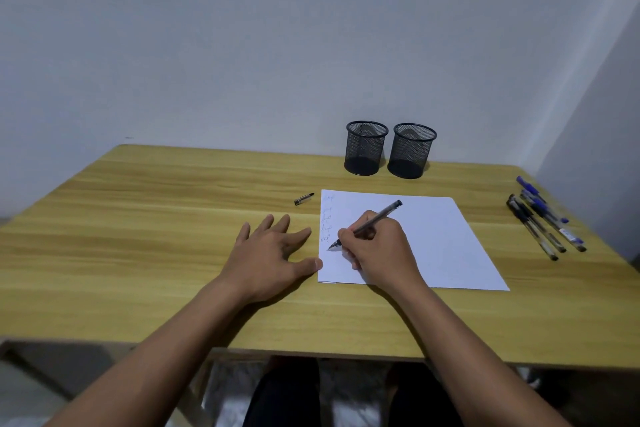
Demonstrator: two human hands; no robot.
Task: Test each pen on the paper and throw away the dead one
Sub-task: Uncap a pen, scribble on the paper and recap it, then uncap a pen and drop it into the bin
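The left hand (268,253) is lying flat on the wooden table (138,218) with its fingers spread and straight, gripping nothing. Its thumb tip is reaching the left edge of the paper (433,243), likely steadying the sheet. Just beyond that hand, beside the paper's far left corner, a small pen cap (304,199) is lying on its side.

A column of short scribbles (326,218) is running down the paper's left margin. The right hand (377,250) is resting on the sheet and pinching a pen (377,217) low on its barrel in a writing grip. The tip is pointing at the paper just below the lowest scribble. Whether it is leaving ink cannot be told from here.

Behind the paper, two black mesh cups (366,148) are standing side by side at the far edge of the table, both looking empty. At the far right, well apart from the sheet, a bundle of capped pens (543,218) is lying together near the table's edge.

Each pen is looking light, stiff and smooth, so it is probably rolling easily on the bare wood and slipping if held loosely. A pinch low on the barrel suits writing, while a mid-barrel pinch suits lifting one from the bundle without disturbing its neighbours. The sheet is thin and liable to slide under the strokes.
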